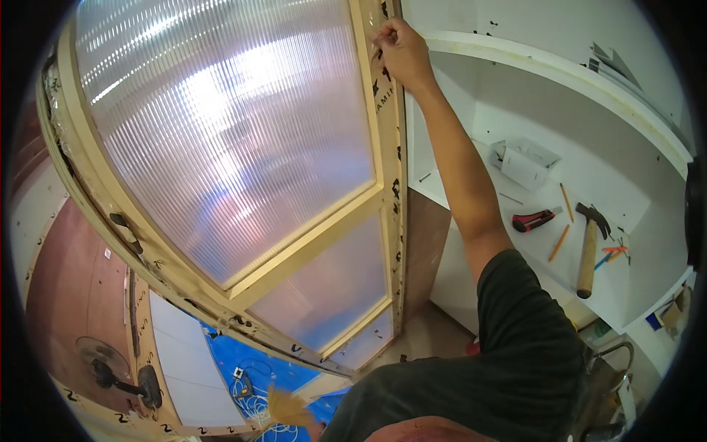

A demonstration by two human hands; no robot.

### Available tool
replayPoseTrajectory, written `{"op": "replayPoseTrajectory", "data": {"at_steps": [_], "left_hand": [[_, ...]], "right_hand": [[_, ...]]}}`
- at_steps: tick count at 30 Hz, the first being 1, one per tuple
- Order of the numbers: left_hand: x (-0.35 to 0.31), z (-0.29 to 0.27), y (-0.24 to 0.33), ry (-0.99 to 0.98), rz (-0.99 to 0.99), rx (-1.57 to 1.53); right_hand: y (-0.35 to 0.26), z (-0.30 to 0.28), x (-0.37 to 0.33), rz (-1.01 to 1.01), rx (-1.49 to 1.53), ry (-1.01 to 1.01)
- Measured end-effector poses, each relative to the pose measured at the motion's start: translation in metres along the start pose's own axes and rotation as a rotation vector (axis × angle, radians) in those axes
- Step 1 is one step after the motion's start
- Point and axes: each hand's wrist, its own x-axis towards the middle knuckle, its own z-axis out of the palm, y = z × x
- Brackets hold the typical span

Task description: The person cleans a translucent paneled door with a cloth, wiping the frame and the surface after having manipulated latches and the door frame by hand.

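My right hand (403, 53) is raised at the upper part of a gold-coloured door frame (374, 118), against the taped strip along its right edge. Its fingers are bent together in a pinch, and whatever lies between them is too small to make out. Ribbed translucent panels (228, 125) fill the frame and reflect bright light. Low down, my left hand (315, 429) shows only in part beside my body. From it sticks out a blurred, straw-coloured brush (287, 409) with fanned bristles; the grip itself is mostly hidden.
On the right, a white cabinet shelf (545, 272) holds a claw hammer (588, 254), a red and black utility knife (536, 219), pencils (566, 202) and a clear plastic box (526, 163). At lower left are a fan (110, 372), blue sheeting (269, 359) and coiled white cable (254, 405).
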Motion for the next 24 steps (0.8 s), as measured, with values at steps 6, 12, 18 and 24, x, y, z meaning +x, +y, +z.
{"op": "replayPoseTrajectory", "data": {"at_steps": [6, 12, 18, 24], "left_hand": [[-0.006, 0.004, -0.003, -0.012, 0.025, -0.053], [-0.017, -0.004, -0.011, -0.079, 0.095, -0.09], [-0.037, -0.002, -0.036, -0.263, 0.237, -0.21], [-0.08, -0.01, -0.069, -0.514, 0.126, -0.161]], "right_hand": [[0.0, -0.056, -0.025, -0.172, -0.18, 0.142], [-0.016, -0.009, -0.035, 0.207, -0.007, 0.035], [0.022, 0.007, -0.027, 0.021, 0.114, 0.147], [0.03, -0.008, -0.032, -0.149, -0.264, 0.145]]}}
